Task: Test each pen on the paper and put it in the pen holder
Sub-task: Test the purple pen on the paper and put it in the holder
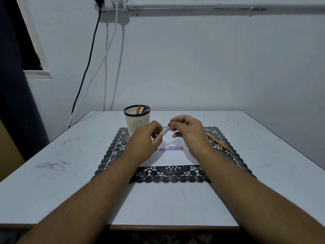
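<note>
Both hands, left hand [146, 138] and right hand [188, 131], pinched a slim white plastic pen [165, 132]; pulling its cap apart could have flicked it off the bench [52, 155].

One head camera (wide-angle) looks forward and down over the table [52, 155], close above it, facing the wall [211, 67].

A plain pale wall [211, 59] fills the back of the room, dimly lit. High up, sockets [110, 2] sit beside a conduit [219, 6] running right. A black cable [88, 64] and a white cable [105, 55] hang down behind the white scuffed worktop [52, 155]. At left, a dark curtain [10, 85] covers a window frame [37, 50].
</note>
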Tool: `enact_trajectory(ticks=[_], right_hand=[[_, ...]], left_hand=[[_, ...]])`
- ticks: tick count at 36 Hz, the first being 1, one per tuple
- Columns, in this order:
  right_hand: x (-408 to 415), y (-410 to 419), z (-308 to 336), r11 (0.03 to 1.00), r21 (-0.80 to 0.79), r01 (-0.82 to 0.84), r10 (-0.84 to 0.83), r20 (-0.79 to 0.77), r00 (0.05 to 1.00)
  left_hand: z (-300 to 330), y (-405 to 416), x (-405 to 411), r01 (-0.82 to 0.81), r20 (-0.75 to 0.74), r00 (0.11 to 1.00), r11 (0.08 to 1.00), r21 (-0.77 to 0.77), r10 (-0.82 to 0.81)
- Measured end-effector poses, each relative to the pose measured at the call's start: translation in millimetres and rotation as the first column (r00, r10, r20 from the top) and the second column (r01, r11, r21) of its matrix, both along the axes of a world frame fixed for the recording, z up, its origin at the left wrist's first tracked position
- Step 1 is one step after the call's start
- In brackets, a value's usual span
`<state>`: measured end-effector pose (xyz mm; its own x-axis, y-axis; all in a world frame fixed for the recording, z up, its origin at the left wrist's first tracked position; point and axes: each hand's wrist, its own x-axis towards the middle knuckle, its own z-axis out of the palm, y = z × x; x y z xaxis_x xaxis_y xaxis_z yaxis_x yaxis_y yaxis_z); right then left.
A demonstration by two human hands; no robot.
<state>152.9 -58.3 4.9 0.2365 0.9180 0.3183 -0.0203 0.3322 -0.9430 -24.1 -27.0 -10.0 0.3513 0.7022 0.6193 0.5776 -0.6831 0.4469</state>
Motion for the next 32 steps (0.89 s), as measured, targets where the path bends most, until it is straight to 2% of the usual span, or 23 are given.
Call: enact_trajectory(ticks=[17, 32], right_hand=[[-0.2, -3.0, 0.8, 1.000, -0.010, -0.017, 0.017, -0.039, 0.999], [0.6, -0.7, -1.5, 1.000, -0.011, 0.009, -0.010, -0.005, 1.000]], left_hand=[[-0.8, -0.8, 0.2, 0.011, -0.005, 1.000, 1.000, 0.009, -0.011], [-0.5, -0.6, 0.1, 0.003, -0.019, 1.000, 1.000, 0.002, -0.003]])
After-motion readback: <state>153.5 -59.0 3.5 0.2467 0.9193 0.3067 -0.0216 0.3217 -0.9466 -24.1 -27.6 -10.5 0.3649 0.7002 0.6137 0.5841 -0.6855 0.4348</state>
